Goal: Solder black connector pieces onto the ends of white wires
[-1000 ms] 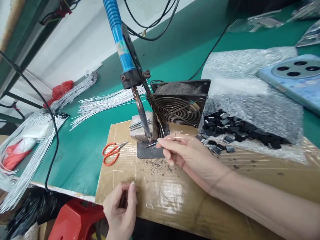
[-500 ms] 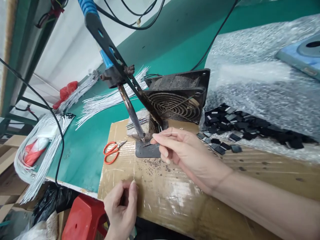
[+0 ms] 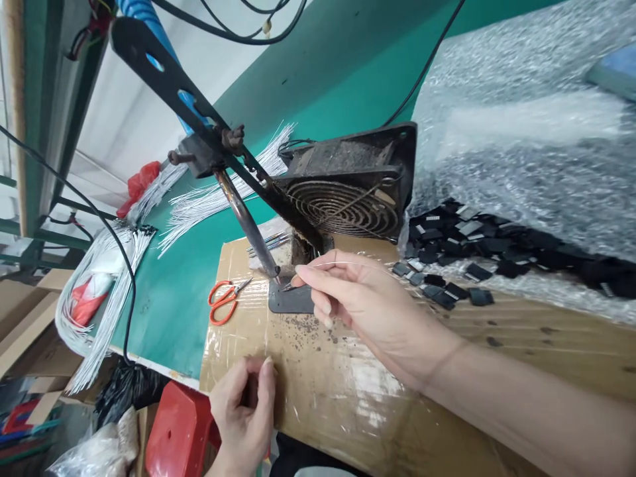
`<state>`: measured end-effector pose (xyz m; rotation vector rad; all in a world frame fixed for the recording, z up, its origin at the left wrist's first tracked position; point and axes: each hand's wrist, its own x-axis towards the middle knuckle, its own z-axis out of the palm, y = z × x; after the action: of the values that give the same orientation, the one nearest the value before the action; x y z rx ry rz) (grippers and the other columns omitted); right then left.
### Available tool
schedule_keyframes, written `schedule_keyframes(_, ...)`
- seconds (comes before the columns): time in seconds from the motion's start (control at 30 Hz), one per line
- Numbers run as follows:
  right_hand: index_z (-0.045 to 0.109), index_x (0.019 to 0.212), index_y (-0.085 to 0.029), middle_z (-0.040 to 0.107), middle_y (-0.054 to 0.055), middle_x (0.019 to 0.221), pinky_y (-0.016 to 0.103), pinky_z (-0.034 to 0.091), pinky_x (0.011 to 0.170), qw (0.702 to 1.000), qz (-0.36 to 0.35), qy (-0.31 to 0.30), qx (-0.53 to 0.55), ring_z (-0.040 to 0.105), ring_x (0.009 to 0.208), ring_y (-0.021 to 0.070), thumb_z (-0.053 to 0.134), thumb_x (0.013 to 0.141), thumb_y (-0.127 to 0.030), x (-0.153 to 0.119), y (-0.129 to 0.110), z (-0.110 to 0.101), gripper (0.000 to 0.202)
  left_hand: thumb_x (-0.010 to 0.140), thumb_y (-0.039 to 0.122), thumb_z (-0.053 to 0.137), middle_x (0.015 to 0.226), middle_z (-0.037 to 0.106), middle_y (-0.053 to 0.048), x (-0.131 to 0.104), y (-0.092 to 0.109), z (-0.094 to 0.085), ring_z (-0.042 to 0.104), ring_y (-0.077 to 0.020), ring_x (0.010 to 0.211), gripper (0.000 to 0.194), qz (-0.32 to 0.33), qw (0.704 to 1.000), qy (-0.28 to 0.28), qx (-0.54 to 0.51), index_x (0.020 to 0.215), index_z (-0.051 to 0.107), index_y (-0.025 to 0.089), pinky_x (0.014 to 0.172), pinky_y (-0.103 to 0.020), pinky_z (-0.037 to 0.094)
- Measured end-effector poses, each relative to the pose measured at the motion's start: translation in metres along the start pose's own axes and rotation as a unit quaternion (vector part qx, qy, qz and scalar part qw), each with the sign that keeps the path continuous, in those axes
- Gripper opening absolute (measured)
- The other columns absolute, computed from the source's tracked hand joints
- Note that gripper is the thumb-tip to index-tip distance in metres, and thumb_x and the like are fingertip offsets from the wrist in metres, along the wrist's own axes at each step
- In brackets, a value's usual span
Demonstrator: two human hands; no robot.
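My right hand (image 3: 342, 285) pinches a thin pale wire (image 3: 342, 264) between thumb and forefinger; a length of it trails back over the hand. A short, bare-looking end (image 3: 288, 287) pokes out past the fingertips, close by the tip of a soldering iron (image 3: 248, 225). Whether the two touch, I cannot tell. The iron is clamped, tip down, on a black metal stand (image 3: 169, 86) above a dark base plate (image 3: 291, 303). Low on the cardboard, my left hand (image 3: 243, 404) is closed, thumb against curled fingers; anything inside is hidden.
Orange-handled scissors (image 3: 222, 303) lie left of the base plate. Behind the stand is a black fan (image 3: 348, 179). Small black pieces (image 3: 477, 245) are heaped on bubble wrap (image 3: 521, 172) at right. Bundles of white wires (image 3: 218, 205) lie on the green table; a red stool (image 3: 179, 430) stands below.
The view has shifted a little, with the iron and stand leaning further left in it. My right fingertips are slightly nearer the iron's tip. My left hand keeps its pose.
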<state>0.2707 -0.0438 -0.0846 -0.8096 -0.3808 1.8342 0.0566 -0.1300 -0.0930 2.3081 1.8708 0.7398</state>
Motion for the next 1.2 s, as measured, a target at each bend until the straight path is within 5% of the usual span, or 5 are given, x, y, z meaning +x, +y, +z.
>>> schedule_keyframes(1.2,0.060,0.073,-0.014,0.050,-0.010,0.041,0.016,0.036,0.044,1.000,0.018,-0.003,0.014,0.044,0.039,0.0035,0.068,0.092,-0.015,0.0009,-0.0024,0.0021,0.021,0.093,0.020,0.060,0.052,0.046,0.006,0.0040,0.0063,-0.0002,0.041,-0.0087,0.043,0.030,0.021,0.999,0.010,0.035,0.064,0.056,0.019,0.043,-0.020,0.033)
